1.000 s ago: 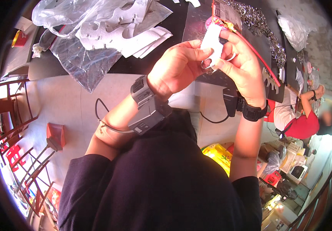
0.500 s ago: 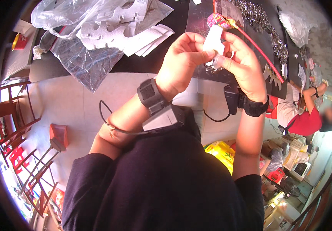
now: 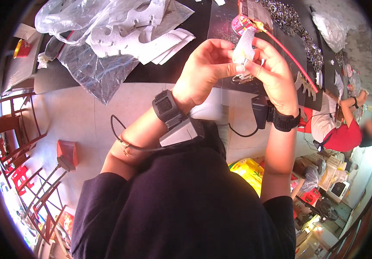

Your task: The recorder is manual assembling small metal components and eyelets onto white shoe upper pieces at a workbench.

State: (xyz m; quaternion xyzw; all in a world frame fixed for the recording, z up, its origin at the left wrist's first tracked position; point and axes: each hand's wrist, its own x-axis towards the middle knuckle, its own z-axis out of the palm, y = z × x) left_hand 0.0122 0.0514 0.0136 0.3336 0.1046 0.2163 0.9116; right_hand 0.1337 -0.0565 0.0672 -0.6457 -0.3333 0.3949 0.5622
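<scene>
My left hand (image 3: 206, 67) and my right hand (image 3: 274, 73) meet above the front edge of the dark table. Between their thumbs and fingers they pinch a small white flexible piece (image 3: 243, 45), narrow and curved, standing upright. Shiny metal bits (image 3: 244, 78) show just under the thumbs; their exact kind is hidden. Behind the piece lies a pink round tin (image 3: 241, 24), beside a red rod (image 3: 294, 60) with yellow at its upper end. To the left, white sheets with cut-out shapes (image 3: 121, 41) are stacked partly on clear plastic bags (image 3: 95, 64).
A heap of silvery metal pieces (image 3: 281, 15) spreads along the table's right side. Near it lies a grey toothed part (image 3: 305, 85). Another person in a red shirt (image 3: 343, 137) sits at the right. Wooden chairs (image 3: 11, 125) and a red dustpan (image 3: 67, 154) stand at left.
The white piece has turned and tilted between my fingers, its top now narrower and leaning right. My thumbs have shifted slightly; both hands keep their grip.
</scene>
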